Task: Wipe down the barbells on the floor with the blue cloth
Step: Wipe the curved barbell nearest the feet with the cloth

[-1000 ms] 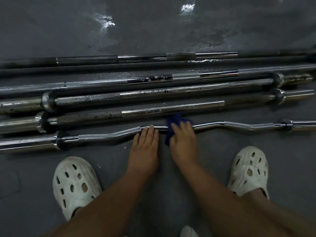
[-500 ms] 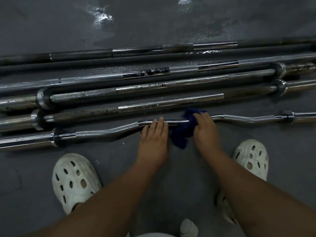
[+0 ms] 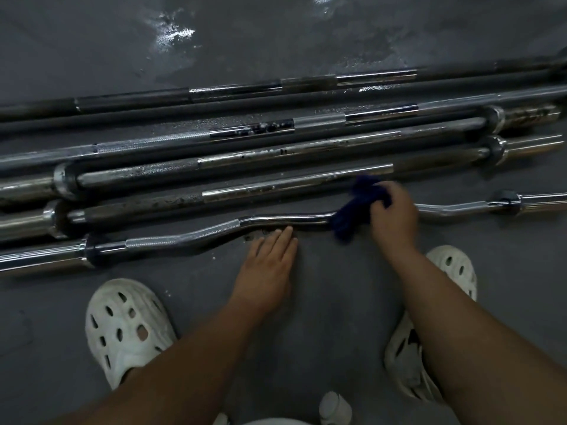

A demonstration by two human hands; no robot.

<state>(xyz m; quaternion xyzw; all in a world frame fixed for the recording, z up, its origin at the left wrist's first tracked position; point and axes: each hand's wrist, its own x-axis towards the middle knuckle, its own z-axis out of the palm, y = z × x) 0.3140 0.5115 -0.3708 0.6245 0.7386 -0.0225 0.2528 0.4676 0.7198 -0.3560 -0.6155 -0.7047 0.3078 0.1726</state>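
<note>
Right grip (image 3: 394,214) clutches blue cloth (image 3: 352,217), bunched leftward over curl bar (image 3: 184,239).

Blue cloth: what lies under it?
The curved bar runs under the cloth, which the right hand grips. The bar's stretch beneath is covered, so its state cannot be seen.

Curl bar (image 3: 184,239) nearest, straight bars (image 3: 276,187) behind (side by side), cloth (image 3: 352,216) on curl bar
</note>
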